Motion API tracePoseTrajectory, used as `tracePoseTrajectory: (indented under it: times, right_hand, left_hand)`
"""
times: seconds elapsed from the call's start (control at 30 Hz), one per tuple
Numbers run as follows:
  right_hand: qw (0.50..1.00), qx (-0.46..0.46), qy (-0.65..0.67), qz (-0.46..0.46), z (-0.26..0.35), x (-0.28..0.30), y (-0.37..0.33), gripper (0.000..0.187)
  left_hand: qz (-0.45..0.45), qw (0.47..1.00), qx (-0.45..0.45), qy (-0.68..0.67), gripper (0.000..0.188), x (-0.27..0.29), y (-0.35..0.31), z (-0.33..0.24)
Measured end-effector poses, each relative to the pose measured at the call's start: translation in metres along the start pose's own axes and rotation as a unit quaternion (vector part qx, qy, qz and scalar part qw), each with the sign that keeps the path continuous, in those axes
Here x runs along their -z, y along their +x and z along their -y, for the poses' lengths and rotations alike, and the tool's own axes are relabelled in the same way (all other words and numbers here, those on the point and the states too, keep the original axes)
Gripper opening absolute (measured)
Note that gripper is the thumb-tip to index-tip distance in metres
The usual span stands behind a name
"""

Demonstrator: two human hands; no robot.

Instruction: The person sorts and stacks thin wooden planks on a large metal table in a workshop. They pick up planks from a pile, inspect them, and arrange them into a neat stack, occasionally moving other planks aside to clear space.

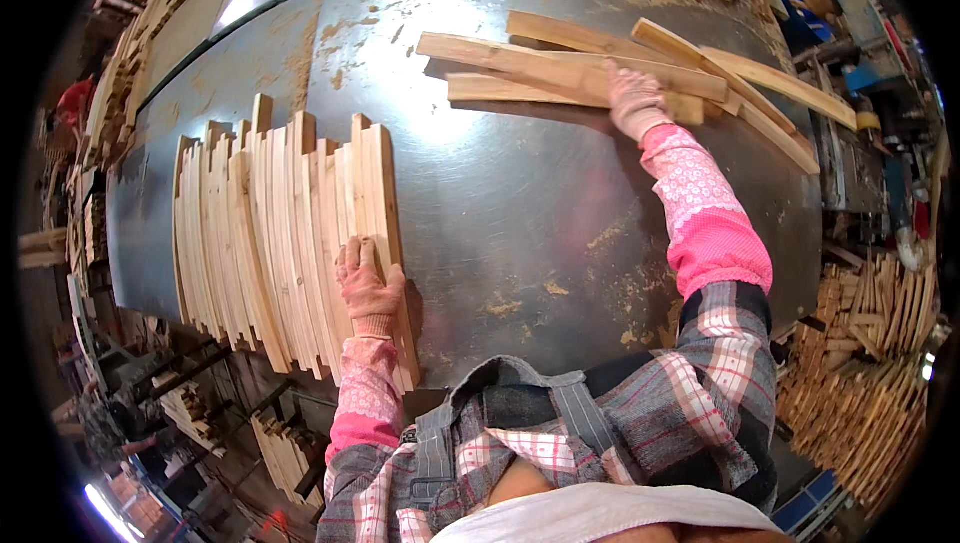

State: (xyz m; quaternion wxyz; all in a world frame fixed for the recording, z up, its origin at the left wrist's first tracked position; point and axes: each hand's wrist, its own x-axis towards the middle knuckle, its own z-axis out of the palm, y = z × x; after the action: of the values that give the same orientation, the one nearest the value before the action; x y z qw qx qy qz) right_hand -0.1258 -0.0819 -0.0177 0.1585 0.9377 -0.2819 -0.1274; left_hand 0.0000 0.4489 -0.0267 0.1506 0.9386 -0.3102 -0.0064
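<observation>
Across the metal table, as seen from the head camera, two groups of wood are set well apart. On the left, a row of sticks is laid side by side, long axes pointed away from the body; on its right part the gloved left hand is rested, palm down, fingers a little spread. Beyond and to the right, a loose pile is crossed by a long plank, laid roughly crosswise to the row. The plank's right half is reached by the right hand, much the nearer one — whether the wood is pinched or only touched cannot be told. The row's near ends are brought to about the table's front edge; between row and pile, room is given by a stretch of metal, dusted with sawdust.
</observation>
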Motion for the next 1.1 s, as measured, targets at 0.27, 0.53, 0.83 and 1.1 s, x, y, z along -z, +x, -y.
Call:
tracePoseTrajectory:
  times: [0.27,0.53,0.83,1.1]
  right_hand:
    - [0.738,0.042,0.603,0.301,0.207,0.068,-0.172,0.079]
    - [0.811,0.198,0.508,0.211,0.212,0.109,-0.143,0.05]
    - [0.96,0.057,0.256,0.098,0.022,0.026,-0.043,0.043]
    - [0.807,0.232,0.488,0.239,0.226,0.08,-0.118,0.033]
  left_hand:
    - [0.018,0.994,0.088,-0.058,0.079,-0.008,0.011,-0.007]
    - [0.056,0.992,0.014,0.116,0.093,-0.015,0.017,-0.041]
    - [0.071,0.994,0.04,0.073,0.086,-0.001,0.02,-0.043]
    - [0.039,0.998,0.033,-0.032,0.086,-0.013,0.014,-0.04]
